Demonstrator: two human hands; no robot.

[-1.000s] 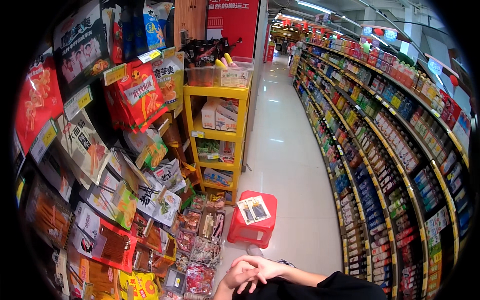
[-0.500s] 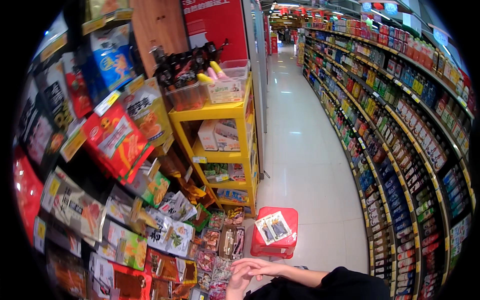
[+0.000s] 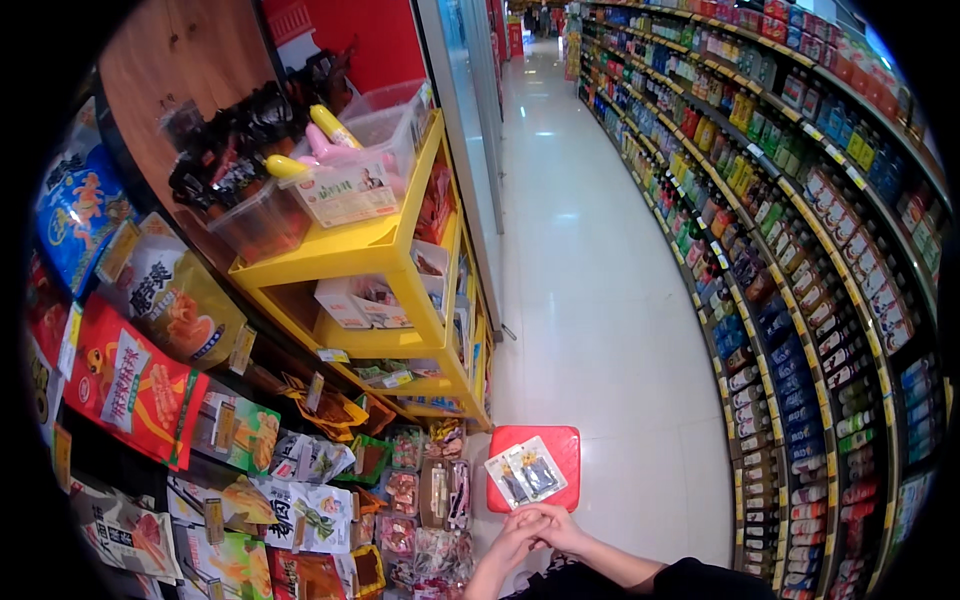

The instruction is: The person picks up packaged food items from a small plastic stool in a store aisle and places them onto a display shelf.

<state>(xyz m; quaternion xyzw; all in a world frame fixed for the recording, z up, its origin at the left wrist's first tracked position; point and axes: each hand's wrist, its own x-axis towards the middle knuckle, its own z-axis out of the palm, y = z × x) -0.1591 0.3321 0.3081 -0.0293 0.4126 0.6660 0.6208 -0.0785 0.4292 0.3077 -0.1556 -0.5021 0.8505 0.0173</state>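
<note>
My left hand (image 3: 513,537) and my right hand (image 3: 562,527) are clasped together at the bottom middle, fingers folded over each other, and no object shows in them. Just beyond them stands a red plastic stool (image 3: 567,448). Two flat white packets (image 3: 540,468) with dark contents lie overlapping on its seat. The clasped hands come close to the stool's near edge in the picture; whether they touch it I cannot tell.
Hanging snack bags (image 3: 130,385) fill the left. A yellow shelf rack (image 3: 345,243) carries clear plastic bins (image 3: 265,222). Low bins of wrapped snacks (image 3: 435,490) sit left of the stool. A tiled aisle (image 3: 570,270) runs ahead, with long bottle shelves (image 3: 790,300) along its right.
The view has shifted forward and left, so the yellow rack looks larger and nearer. My hands have closed from loosely touching fingers into a tighter clasp. The packets stay on the stool.
</note>
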